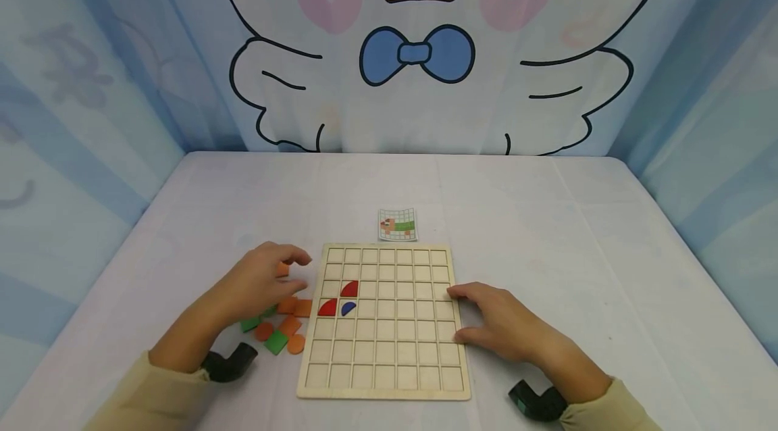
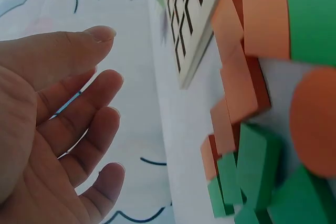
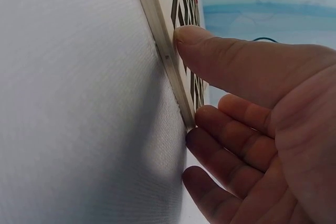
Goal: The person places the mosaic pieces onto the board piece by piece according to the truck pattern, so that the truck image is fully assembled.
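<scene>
A wooden grid board [image 1: 389, 353] lies flat on the table. Two red quarter-circle pieces [image 1: 350, 290] and a small blue half-circle piece [image 1: 348, 309] sit in cells at its upper left. My left hand [image 1: 261, 282] hovers over loose pieces beside the board's left edge, its thumb and fingers apart with nothing between them. In the left wrist view these are orange blocks [image 2: 242, 85], green blocks [image 2: 258, 166] and an orange round piece [image 2: 317, 121]. My right hand [image 1: 510, 323] rests against the board's right edge, thumb and fingertips touching the rim.
A small picture card [image 1: 398, 224] with a grid design in green and orange lies just beyond the board's far edge. White cloth [image 1: 547, 228] covers the table. Printed curtains [image 1: 413, 113] stand behind it and at both sides.
</scene>
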A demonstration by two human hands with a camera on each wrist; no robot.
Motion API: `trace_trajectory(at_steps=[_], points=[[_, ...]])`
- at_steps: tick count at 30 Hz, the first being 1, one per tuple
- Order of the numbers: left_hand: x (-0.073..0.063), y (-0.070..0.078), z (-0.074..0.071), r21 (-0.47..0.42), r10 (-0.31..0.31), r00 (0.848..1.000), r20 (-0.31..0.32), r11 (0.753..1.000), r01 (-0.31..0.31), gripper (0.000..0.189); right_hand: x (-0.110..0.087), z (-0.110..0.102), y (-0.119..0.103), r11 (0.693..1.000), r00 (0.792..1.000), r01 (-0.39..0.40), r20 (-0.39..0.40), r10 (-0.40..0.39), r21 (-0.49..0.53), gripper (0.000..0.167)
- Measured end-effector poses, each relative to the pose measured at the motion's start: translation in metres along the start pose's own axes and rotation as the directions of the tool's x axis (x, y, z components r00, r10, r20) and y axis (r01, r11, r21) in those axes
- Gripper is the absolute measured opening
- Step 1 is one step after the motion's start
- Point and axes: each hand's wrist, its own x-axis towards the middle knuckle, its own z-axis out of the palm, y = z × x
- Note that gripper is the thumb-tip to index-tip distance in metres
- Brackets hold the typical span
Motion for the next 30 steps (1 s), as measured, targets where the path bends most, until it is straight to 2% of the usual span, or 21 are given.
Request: trace_trajectory(at_steps=[6,13,22,30], points=[[-0.002,-0.012,-0.006,0.022,-0.049,0.999,-0.016,0.999,0.050,0.035,0.000,0.000,0.000,1.000,1.000,0.001,0.000,-0.001,0.000,0.061],[-0.001,-0.026,-0.006,0.030,-0.066,0.997,-0.046,0.997,0.068,0.036,0.000,0.000,0.000,1.000,1.000,0.001,0.001,-0.001,-0.003,0.061],[0.009,-0.039,0.000,0.057,-0.143,0.989,-0.024,0.988,0.144,0.035,0.000,0.001,0.001,1.000,1.000,-0.019,0.000,0.019,0.005,0.062],[0.014,-0.046,0.003,0.082,-0.167,0.986,0.000,0.983,0.166,0.035,0.000,0.002,0.002,1.000,1.000,0.004,-0.003,-0.004,0.001,0.062]])
